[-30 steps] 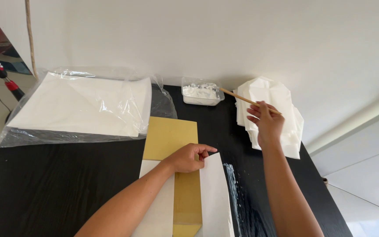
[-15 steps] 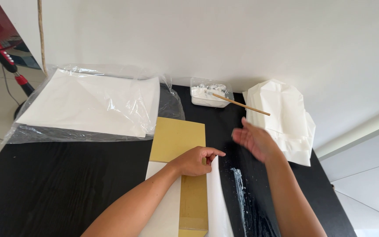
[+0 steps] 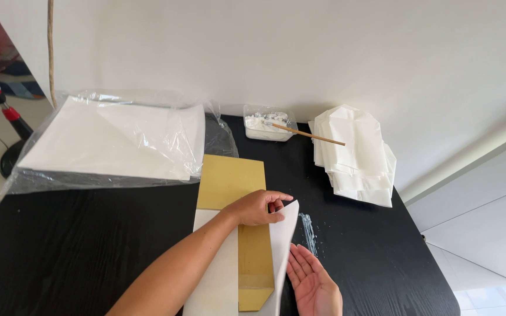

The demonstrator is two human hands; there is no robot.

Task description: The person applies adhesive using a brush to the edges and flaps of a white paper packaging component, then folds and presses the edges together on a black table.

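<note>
1. The work in hand is folding a white paper sheet (image 3: 282, 246) around a flat tan cardboard template (image 3: 247, 234) at the lower centre of the frame, on the black worktop (image 3: 77, 251). The right flap of the sheet stands lifted, curling up and over toward the card.
2. The left hand (image 3: 259, 208) rests on the card near the middle of the frame, fingers curled, pinching the top corner of the raised flap between thumb and fingertips.
3. The right hand (image 3: 314, 284), at the lower centre-right, lies open, palm up and fingers spread, just beside the lifted flap and under its outer face; it grips nothing.
4. As I judge it, the next move calls for the open palm to press the flap flat onto the card while the left hand keeps the corner aligned.
5. The sheet looks thin, plain and limp; the card is stiffer, with its upper end bare above the paper.
6. A streak of white paste (image 3: 308, 231) smears the worktop just right of the flap.
7. Toward the upper centre sits a clear tub of white paste (image 3: 265, 126) with a wooden-handled brush (image 3: 308, 134) resting in it.
8. A stack of folded white paper bags (image 3: 355, 155) lies at the upper right.
9. A clear plastic bag of large white sheets (image 3: 112, 143) fills the upper left.
</note>
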